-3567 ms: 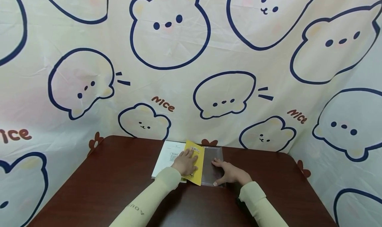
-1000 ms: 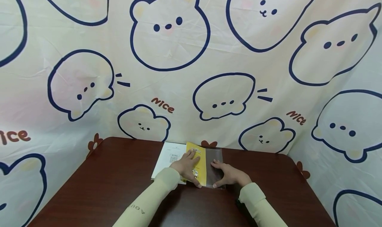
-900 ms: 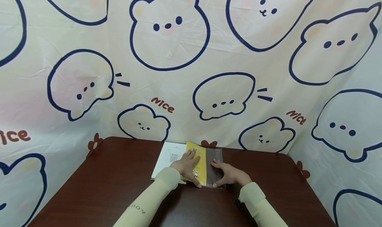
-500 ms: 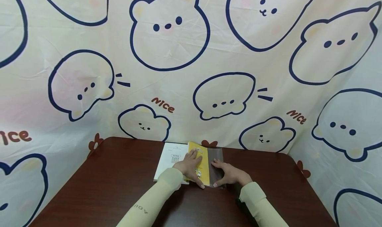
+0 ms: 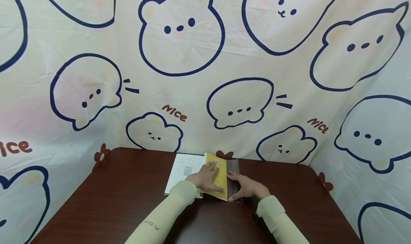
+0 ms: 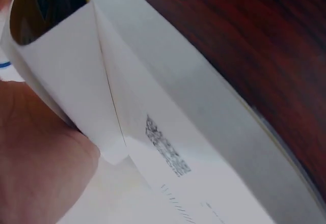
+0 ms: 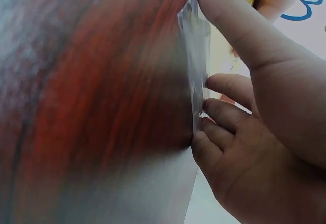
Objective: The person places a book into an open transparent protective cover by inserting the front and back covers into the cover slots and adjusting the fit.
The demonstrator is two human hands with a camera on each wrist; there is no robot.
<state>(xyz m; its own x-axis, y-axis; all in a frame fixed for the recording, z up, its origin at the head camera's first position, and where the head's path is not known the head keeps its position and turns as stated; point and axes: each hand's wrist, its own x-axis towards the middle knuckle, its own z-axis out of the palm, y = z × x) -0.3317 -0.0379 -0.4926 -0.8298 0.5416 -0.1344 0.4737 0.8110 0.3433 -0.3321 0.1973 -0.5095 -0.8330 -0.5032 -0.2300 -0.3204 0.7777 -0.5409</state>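
Note:
A book lies opened near the table's far edge, its white page (image 5: 184,169) with a printed code at left and its yellow cover (image 5: 221,178) folded out to the right. Across the yellow cover my left hand (image 5: 205,178) lies with fingers spread. The cover overlaps a clear plastic book cover (image 5: 233,165), of which a strip shows at its right. My right hand (image 5: 248,187) touches that plastic with fingertips and thumb spread apart. In the right wrist view the plastic's edge (image 7: 196,56) runs along the fingertips. The left wrist view shows the book's thick page block (image 6: 168,71).
The dark reddish-brown table (image 5: 122,201) extends on both sides of the book. A pale cloth (image 5: 192,94) with bear drawings hangs behind and at the sides.
The yellow cover has slid right over more of the clear plastic, with my left hand moving along. My left thumb has lifted from the near edge onto the cover. The right hand stays in place.

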